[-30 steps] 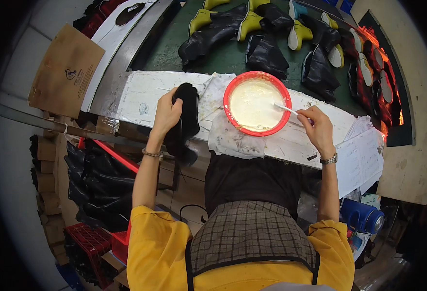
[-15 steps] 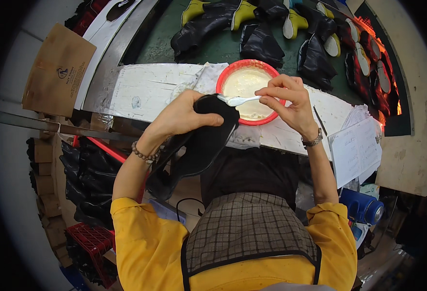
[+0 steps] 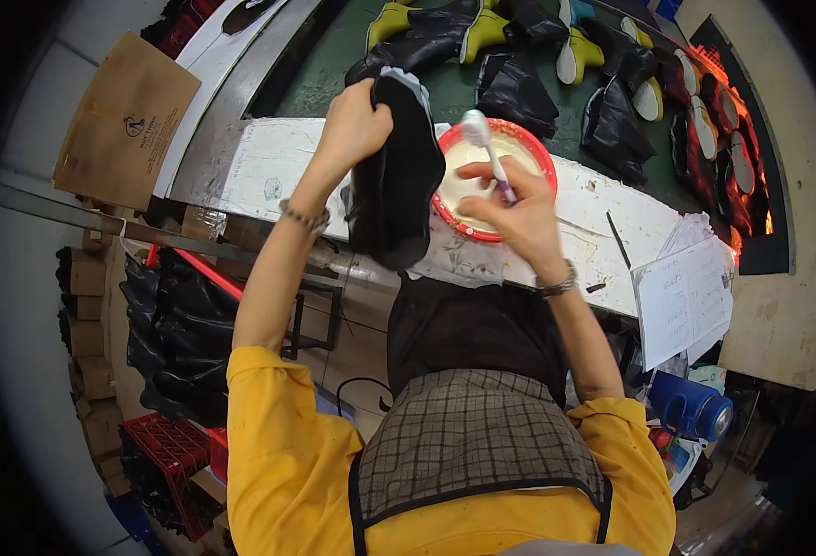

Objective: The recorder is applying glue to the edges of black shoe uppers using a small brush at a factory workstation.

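My left hand [image 3: 357, 125] is closed on the edge of a black boot upper [image 3: 398, 176], which hangs tall beside the bowl. A wet, whitish coating lines its top edge. In my right hand [image 3: 524, 218] is a white toothbrush [image 3: 494, 159] with a purple handle end, its head pointing up and smeared white. That hand is over the near part of a red bowl [image 3: 545, 162], which holds a creamy liquid [image 3: 454, 181] and stands on the white work board [image 3: 287, 153].
Black boot uppers [image 3: 519, 93] and yellow-green boot forms [image 3: 487, 37] lie on the green belt [image 3: 324, 56], near a glowing orange heater [image 3: 718, 56] at right. An open notebook [image 3: 681, 296] and blue flask [image 3: 690, 406] are at right. Left are a cardboard box [image 3: 125, 120] and red crate [image 3: 171, 445].
The boot upper has been raised and turned more upright by my left hand. My right hand has moved nearer, and the toothbrush has come off the upper's edge and swung head-up.
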The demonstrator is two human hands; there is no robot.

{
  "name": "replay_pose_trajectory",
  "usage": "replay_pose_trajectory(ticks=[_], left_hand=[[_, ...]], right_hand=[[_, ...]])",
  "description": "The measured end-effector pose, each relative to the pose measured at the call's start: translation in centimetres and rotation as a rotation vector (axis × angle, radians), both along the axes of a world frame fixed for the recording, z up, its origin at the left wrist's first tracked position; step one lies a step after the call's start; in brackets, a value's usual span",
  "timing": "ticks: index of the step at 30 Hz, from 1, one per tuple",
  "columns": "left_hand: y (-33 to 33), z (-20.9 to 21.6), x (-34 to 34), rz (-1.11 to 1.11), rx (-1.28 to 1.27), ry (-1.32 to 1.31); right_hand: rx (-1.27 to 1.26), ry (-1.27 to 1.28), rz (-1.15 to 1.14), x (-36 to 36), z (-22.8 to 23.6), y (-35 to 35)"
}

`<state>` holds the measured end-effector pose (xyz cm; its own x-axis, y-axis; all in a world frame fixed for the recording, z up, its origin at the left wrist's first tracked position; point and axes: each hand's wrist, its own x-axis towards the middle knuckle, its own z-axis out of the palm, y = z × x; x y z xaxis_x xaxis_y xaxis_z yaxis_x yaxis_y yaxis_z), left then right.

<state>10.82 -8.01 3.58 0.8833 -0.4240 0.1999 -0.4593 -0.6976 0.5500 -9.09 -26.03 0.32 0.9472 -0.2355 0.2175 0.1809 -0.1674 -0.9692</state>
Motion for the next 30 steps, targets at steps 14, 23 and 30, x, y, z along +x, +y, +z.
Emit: replay_pose_trajectory(ticks=[14, 23, 30], left_hand=[[4.9, -0.4, -3.8, -0.482, -0.292, 0.425], [4.2, -6.7, -12.0, -0.157, -0.448, -0.042], [5.5, -5.8, -12.3, -0.337, -0.364, 0.031]], right_hand=[[-0.346, -0.369, -0.051, 1.9, 1.8, 3.4], [-0.253, -0.145, 0.01, -0.5, 2.1, 0.1], [-1.234, 0.196, -0.297, -2.1, -2.0, -9.1]])
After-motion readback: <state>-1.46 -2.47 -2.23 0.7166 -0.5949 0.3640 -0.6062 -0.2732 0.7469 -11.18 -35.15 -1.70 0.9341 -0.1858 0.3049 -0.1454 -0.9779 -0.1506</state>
